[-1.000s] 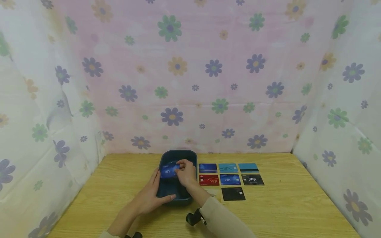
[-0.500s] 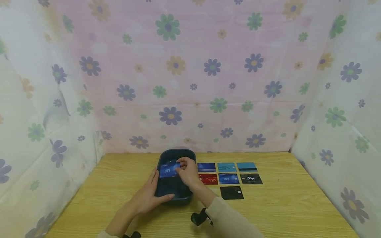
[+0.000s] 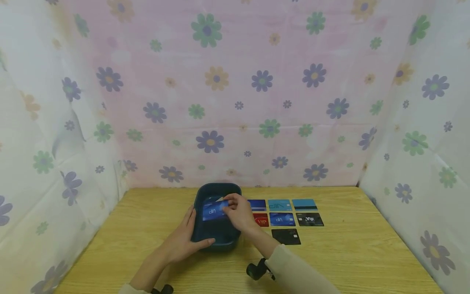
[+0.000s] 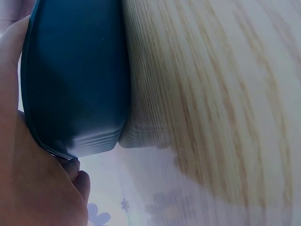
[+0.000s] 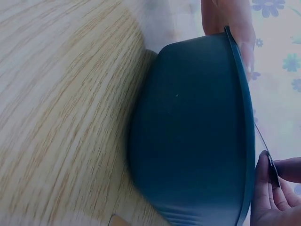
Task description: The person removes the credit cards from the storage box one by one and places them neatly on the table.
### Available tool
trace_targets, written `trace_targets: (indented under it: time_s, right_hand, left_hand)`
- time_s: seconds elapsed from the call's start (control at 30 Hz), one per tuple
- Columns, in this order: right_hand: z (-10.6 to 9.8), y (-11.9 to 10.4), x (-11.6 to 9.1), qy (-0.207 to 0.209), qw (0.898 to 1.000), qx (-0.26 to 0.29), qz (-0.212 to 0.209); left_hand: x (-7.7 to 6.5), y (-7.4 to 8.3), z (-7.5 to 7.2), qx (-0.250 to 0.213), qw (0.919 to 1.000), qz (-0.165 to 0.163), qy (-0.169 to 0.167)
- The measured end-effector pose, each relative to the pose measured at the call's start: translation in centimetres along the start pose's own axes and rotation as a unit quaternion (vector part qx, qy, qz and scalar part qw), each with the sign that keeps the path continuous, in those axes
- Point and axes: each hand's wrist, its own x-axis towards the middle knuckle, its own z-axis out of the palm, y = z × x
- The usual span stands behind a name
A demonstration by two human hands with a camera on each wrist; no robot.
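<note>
A dark teal plastic bin [image 3: 222, 241] stands on the table in the head view. My left hand [image 3: 180, 241] holds its left side, with the thumb over the near rim and the fingers along the left wall. Above the bin's opening, my right hand [image 3: 238, 212] pinches a blue VIP card [image 3: 213, 210] by its right end. A pale corner [image 3: 220, 199] shows behind that card; what it belongs to is unclear. In the right wrist view the card [image 5: 273, 172] appears nearly edge-on, just beyond the bin's rim.
Right of the bin, cards lie in rows: a dark blue one [image 3: 258, 205], two light blue ones [image 3: 280, 205], a red VIP card [image 3: 262, 220], a blue VIP card [image 3: 282, 219] and black cards [image 3: 310, 219]. Floral cloth [image 3: 235, 102] encloses the back and sides of the wooden table [image 3: 360, 245].
My right hand has shifted rightward with the blue VIP card, and a pale corner has come into sight behind it. The left hand keeps its place on the bin.
</note>
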Motion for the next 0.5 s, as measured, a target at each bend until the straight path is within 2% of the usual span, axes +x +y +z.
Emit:
trace_targets:
  time_s: [0.5]
  right_hand:
    - [-1.5, 0.1, -1.0, -0.005, 1.000, 0.010, 0.007]
  left_hand:
    - [0.1, 0.0, 0.0, 0.009, 0.9999, 0.001, 0.007]
